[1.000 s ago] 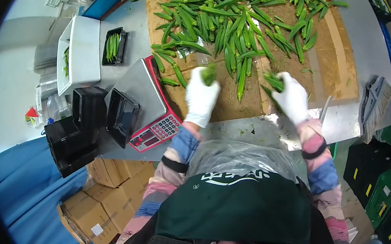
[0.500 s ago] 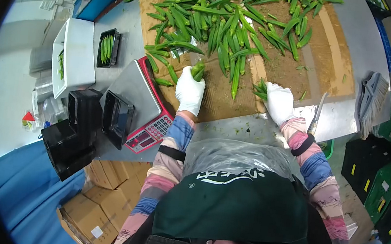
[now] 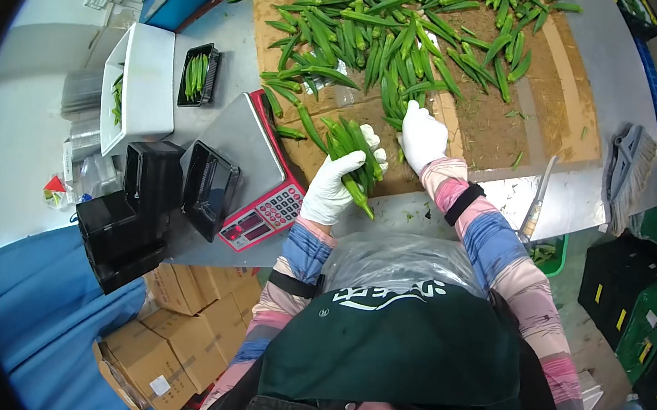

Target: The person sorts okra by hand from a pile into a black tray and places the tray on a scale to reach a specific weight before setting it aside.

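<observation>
My left hand [image 3: 335, 181], in a white glove, is wrapped round a bunch of green okra pods [image 3: 352, 153], which tilts over the near edge of the cardboard. To its right, my white-gloved right hand [image 3: 424, 137] has its fingers curled down at the near end of the okra pile [image 3: 388, 38]. Okra pods show at those fingertips, though the hand itself hides most of the grip. Loose pods lie spread across the stained cardboard sheet [image 3: 482, 133] on the metal table.
At left are a red scale [image 3: 266, 218] with a black tray [image 3: 209, 190] on it, stacked black trays [image 3: 119, 226], an okra-filled tray [image 3: 199, 75] and a white bin [image 3: 151, 88]. A knife [image 3: 538, 198] and a brush [image 3: 628, 174] lie at right.
My left hand has turned and now shows a fuller bunch of okra. My right hand has moved left and up, from the cardboard's near edge to the pile, beside the left hand.
</observation>
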### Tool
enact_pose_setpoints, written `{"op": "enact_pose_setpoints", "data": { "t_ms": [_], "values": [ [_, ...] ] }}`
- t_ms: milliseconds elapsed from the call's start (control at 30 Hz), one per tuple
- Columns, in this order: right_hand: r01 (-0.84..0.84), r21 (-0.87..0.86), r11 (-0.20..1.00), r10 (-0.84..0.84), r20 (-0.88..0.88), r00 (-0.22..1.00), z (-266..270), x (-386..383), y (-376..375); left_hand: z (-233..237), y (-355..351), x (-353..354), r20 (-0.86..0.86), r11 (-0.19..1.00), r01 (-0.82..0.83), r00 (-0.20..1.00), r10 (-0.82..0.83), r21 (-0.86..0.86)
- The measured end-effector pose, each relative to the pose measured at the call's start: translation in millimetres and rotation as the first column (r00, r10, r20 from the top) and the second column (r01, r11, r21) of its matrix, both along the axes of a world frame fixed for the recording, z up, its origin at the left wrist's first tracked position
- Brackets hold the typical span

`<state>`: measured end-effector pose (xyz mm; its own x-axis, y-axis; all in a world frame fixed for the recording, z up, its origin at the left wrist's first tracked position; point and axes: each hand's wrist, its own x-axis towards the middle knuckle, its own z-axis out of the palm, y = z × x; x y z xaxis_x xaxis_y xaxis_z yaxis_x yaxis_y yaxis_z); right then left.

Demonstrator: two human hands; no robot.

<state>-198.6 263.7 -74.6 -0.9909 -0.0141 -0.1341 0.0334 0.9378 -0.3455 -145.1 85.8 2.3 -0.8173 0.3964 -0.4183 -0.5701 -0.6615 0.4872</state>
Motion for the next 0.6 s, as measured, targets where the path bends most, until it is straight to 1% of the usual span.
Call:
{"op": "enact_pose_setpoints", "data": {
  "t_ms": [33, 133, 167, 200, 267, 300, 333, 367, 400, 433, 467, 533, 567, 600],
  "values": [
    [-0.003, -0.005, 1.0, 0.003, 0.015, 1.0, 0.3, -1.3, 2.8, 2.2, 0.3, 1.5, -0.004, 1.0, -0.002, 1.0, 0.002, -0.02],
    [0.139, -0.08, 0.987, -0.131, 0.1, 0.986, 4.6, -5.4, 8.1, -1.9, -5.9, 7.4, 0.003, 0.997, 0.007, 1.0, -0.006, -0.073],
    [0.222, -0.149, 0.964, -0.193, 0.189, 0.963, 6.3, -6.3, 14.7, -2.3, -8.8, 8.7, 0.006, 0.996, 0.001, 1.0, 0.0, -0.088],
    [0.253, -0.184, 0.95, -0.208, 0.234, 0.95, 21.5, -3.2, 22.1, -1.8, -10.8, 10.4, 0.011, 0.994, -0.005, 1.0, 0.007, -0.105],
    [0.295, -0.388, 0.873, -0.208, 0.251, 0.945, 19.6, 10.0, 39.5, -6.0, -14.6, 12.9, 0.024, 0.989, -0.016, 1.0, 0.02, -0.145],
    [0.286, -0.603, 0.745, -0.165, 0.249, 0.954, 21.0, 21.6, 44.7, -11.7, -16.3, 14.1, 0.034, 0.986, -0.02, 0.999, 0.026, -0.167],
    [0.32, -0.736, 0.597, -0.057, 0.359, 0.932, 25.9, 30.7, 46.2, -13.7, -16.1, 15.5, 0.042, 0.982, -0.025, 0.999, 0.033, -0.188],
    [0.369, -0.827, 0.424, 0.072, 0.437, 0.897, 31.4, 39.1, 47.2, -14.3, -14.6, 18.5, 0.051, 0.984, 0.006, 0.999, 0.003, -0.178],
    [0.432, -0.871, 0.235, 0.211, 0.479, 0.852, 40.1, 48.0, 47.1, -11.9, -10.8, 19.7, 0.057, 0.985, 0.04, 0.998, -0.03, -0.168],
    [0.48, -0.863, 0.157, 0.216, 0.504, 0.836, 58.4, 58.4, 39.8, -9.3, -6.9, 20.2, 0.063, 0.985, 0.075, 0.996, -0.066, -0.157],
    [0.496, -0.864, 0.082, 0.18, 0.503, 0.846, 50.2, 67.3, 28.7, -6.7, -3.0, 22.0, 0.063, 0.993, 0.071, 0.996, -0.065, -0.094],
    [0.574, -0.819, -0.013, 0.199, 0.56, 0.804, 47.1, 80.1, 21.2, -1.7, 0.8, 26.2, 0.06, 0.997, 0.065, 0.996, -0.067, 0.032],
    [0.62, -0.775, -0.125, 0.248, 0.58, 0.776, 46.8, 83.4, 20.7, -6.7, -6.6, 28.5, 0.065, 0.996, 0.063, 0.996, -0.067, 0.059],
    [0.661, -0.714, -0.231, 0.302, 0.593, 0.746, 46.8, 86.9, 21.2, 0.2, -11.4, 29.2, 0.085, 0.993, 0.069, 0.993, -0.077, 0.091]
  ]
}}
